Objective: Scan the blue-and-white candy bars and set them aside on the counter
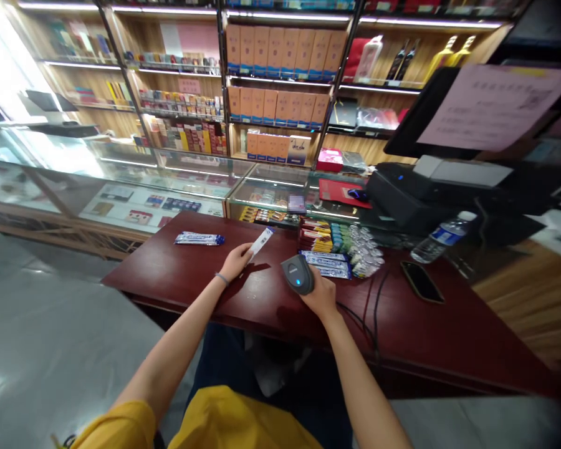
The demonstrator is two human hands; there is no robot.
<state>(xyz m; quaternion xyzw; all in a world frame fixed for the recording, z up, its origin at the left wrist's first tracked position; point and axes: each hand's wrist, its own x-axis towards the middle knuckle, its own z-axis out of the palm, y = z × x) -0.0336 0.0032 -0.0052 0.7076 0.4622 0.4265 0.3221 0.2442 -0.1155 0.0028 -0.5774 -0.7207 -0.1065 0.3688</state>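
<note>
A: Right up against us, bottom of the frame, the yellow shirt (238, 418), and beyond it the dark red table (159, 268)

B: Centre of the frame, we have the left hand (235, 262), thumb and fingers pinching the near end of a slim white packet (262, 242), its far end angled toward the upper right!

A: How do we rate it? Light, we'd say, a thin wrapper that may bend and slip a little; we'd hold it by the end, as here, leaving the small dark print uncovered, and squeeze gently in case the contents snap

B: Just right of centre, the right hand (322, 293) is wrapped round the handle of a grey scanner (298, 274), blue light showing; stiffer and heavier, we judge, best taken by that grip

A: Room, then! Our widest stretch lies left of the hands, reaching toward the blue-and-white packets (199, 239) left of centre

B: Tighter on the right: wrapped snacks (315, 234) just beyond the scanner, a black cable (375, 305), then a phone (421, 280) and a water bottle (444, 237); the table's near edge runs close below both wrists, so we'd mind that drop
</note>
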